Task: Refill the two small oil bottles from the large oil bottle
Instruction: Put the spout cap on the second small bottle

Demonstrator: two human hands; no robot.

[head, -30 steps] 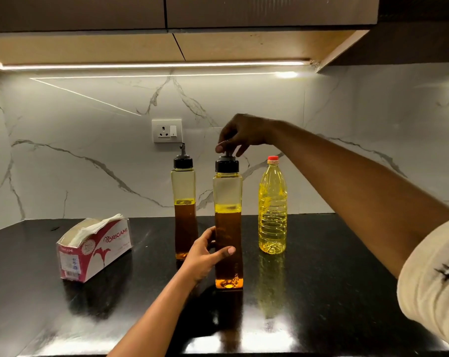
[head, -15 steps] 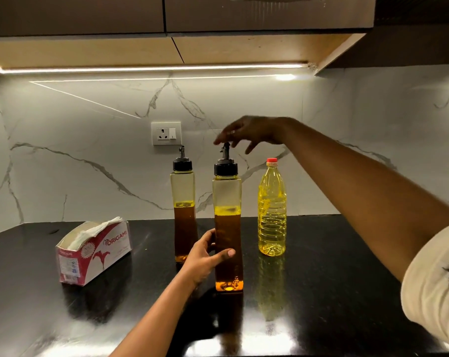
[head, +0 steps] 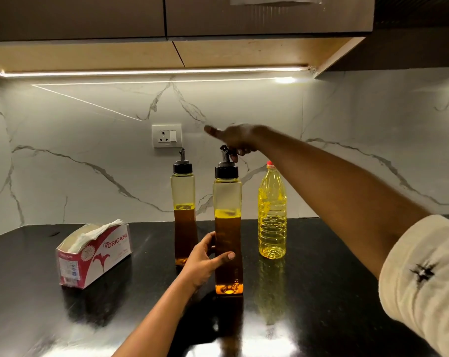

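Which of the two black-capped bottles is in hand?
The nearer bottle: the left hand grips its body, the right hand is at its spout. The farther bottle stands untouched.

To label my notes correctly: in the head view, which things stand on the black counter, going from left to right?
tissue box → rear small oil bottle → front small oil bottle → large oil bottle

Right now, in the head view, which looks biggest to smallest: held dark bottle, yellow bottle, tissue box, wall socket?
1. Held dark bottle, though it stands nearest.
2. Tissue box and yellow bottle: about alike, unranked.
3. Wall socket.
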